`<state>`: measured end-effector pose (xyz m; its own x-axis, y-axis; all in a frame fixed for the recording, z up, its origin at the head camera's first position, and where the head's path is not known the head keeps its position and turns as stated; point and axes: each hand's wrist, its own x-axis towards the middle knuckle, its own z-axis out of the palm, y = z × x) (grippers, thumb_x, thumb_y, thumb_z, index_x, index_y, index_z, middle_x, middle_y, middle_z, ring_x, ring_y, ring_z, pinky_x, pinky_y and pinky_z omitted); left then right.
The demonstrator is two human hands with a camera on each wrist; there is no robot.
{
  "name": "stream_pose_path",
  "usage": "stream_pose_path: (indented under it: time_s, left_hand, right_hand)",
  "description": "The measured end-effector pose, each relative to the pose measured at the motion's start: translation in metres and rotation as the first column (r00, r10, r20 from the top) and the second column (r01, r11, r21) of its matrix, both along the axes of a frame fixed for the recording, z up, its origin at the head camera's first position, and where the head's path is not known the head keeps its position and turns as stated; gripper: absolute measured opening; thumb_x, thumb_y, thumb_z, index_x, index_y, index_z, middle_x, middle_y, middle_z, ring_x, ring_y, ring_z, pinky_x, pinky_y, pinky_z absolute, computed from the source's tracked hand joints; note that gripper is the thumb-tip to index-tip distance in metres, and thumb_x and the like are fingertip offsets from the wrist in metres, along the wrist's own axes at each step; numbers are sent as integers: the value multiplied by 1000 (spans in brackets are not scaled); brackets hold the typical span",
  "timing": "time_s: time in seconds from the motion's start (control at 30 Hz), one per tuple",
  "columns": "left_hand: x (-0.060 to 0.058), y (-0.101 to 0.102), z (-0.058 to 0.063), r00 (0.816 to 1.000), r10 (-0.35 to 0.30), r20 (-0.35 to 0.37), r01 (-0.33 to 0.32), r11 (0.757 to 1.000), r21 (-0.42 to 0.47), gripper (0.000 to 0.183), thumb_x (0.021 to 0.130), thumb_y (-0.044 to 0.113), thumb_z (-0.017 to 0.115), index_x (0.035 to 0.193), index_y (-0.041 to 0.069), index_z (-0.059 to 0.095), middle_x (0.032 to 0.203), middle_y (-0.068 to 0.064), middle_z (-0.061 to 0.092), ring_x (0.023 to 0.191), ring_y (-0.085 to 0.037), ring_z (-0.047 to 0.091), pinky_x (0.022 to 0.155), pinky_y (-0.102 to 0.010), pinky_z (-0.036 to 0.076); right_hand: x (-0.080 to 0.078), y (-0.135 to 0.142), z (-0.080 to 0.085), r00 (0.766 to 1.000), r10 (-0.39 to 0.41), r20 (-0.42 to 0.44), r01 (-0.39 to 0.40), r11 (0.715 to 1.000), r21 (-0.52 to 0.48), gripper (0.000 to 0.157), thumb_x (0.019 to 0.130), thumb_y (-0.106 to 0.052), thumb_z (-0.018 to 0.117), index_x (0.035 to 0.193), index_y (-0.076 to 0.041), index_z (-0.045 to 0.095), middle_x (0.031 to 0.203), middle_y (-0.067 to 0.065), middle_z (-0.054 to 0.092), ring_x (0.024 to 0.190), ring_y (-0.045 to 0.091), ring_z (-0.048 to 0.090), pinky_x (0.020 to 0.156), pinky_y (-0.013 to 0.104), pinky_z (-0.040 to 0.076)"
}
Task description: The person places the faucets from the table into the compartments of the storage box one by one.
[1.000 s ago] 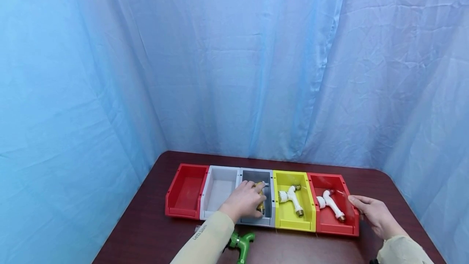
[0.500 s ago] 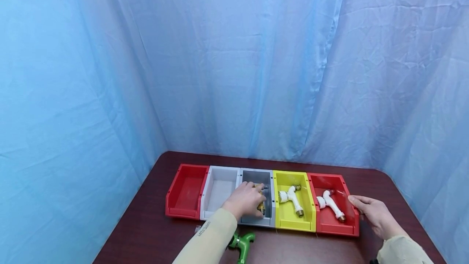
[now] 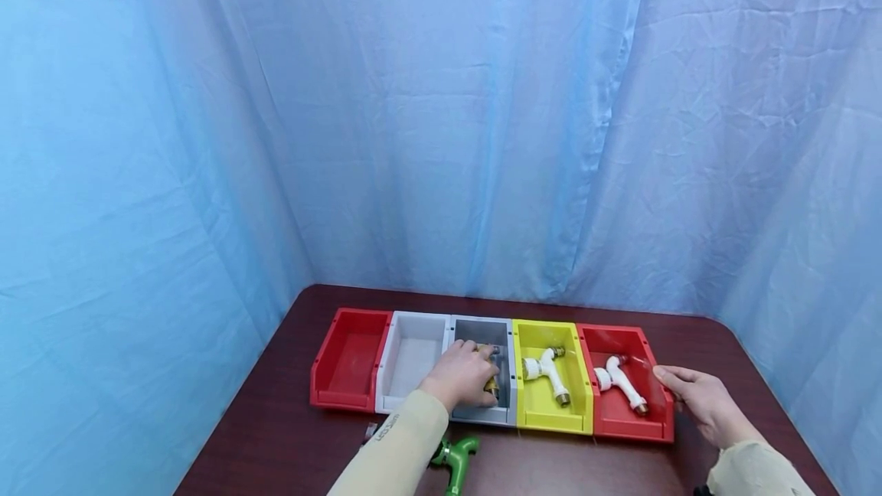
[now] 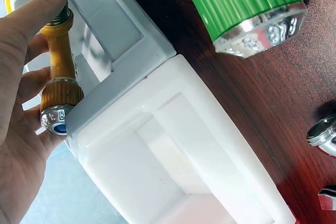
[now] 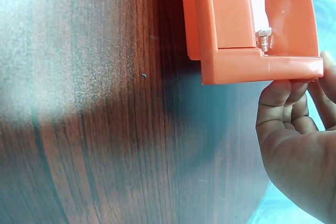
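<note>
Currently, the left hand (image 3: pixel 460 375) grips an ochre-yellow, chrome-tipped tubular tap (image 4: pixel 62 59) inside a grey plastic bin (image 3: pixel 489 416); at three o'clock from it, the right hand (image 3: pixel 706 404) pinches a boxy red plastic bin (image 3: pixel 634 429).

Smooth plastic bins (image 3: pixel 630 429), wood-grain table (image 3: pixel 565 469)

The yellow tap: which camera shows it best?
The left wrist view: the yellow tap is close up, with its ribbed collar and shiny end clear. In the head view, the left hand hides most of it, leaving small bits. The right wrist view doesn't show it.
</note>
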<state>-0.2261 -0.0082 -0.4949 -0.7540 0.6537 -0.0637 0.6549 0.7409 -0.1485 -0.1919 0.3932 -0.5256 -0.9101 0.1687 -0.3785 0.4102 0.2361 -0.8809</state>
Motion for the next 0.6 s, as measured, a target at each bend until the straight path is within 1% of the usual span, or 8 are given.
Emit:
stream_pose_path:
  time_s: [0.2,0.43,0.6]
  left_hand:
    - [0,2,-2,1000,13,-13,-14,999,-33,47,77,62,62,117,36,64,138,5,46,113,-21,48,95,-37,38]
    - [0,4,-3,1000,22,-14,-23,998,-53,48,79,63,58,118,35,63,140,7,44,114,-23,47,95,-40,38]
    - [0,4,-3,1000,19,-13,-20,998,-61,48,80,63,58,117,34,64,140,6,43,115,-23,47,94,-40,39]
  right_hand:
    - [0,0,3,1000,-6,2,6,1000,-3,76,87,-40,64,137,10,35,82,-1,59,67,14,50,61,30,47]
    - [-1,1,-1,1000,-7,-2,7,1000,-9,76,87,-39,63,137,11,34,87,-1,62,69,14,52,61,30,49]
    - [-1,1,-2,1000,-8,5,8,1000,0,76,87,-39,63,137,10,33,88,-1,62,70,14,52,62,30,49]
